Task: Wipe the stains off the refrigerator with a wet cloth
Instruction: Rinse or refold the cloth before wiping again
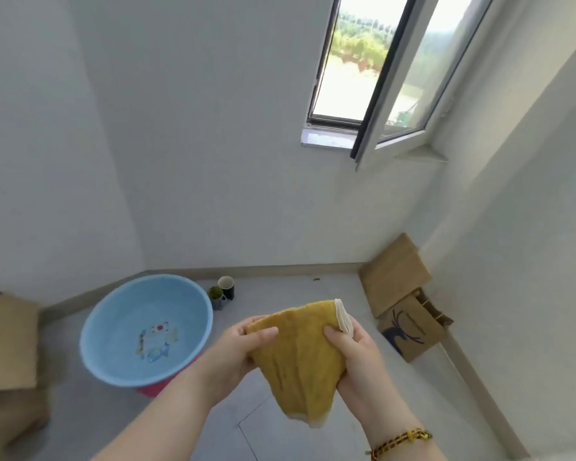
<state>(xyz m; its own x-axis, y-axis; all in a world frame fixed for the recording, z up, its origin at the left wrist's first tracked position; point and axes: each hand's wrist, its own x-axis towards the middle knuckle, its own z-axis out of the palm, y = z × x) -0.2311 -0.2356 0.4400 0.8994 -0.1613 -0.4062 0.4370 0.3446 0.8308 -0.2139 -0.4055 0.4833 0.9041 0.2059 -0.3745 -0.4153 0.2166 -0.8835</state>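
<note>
My fingers [263, 333] on both sides are curled around the yellow cloth [300, 354]. My left hand [236, 347] pinches its upper left corner, and my right hand [356, 357] clasps the right edge beside the white hem. The cloth hangs between them above the floor [313, 287], right of a blue basin [120, 314], with two cups [226, 287] near the basin's far rim.

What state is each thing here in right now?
Yellow cloth: held between both hands.
Left hand: pinching the cloth's left edge.
Right hand: gripping its right edge.
Blue basin: upright, seemingly holding water.
Window: swung open.
Cups: upright beside the basin.
</note>
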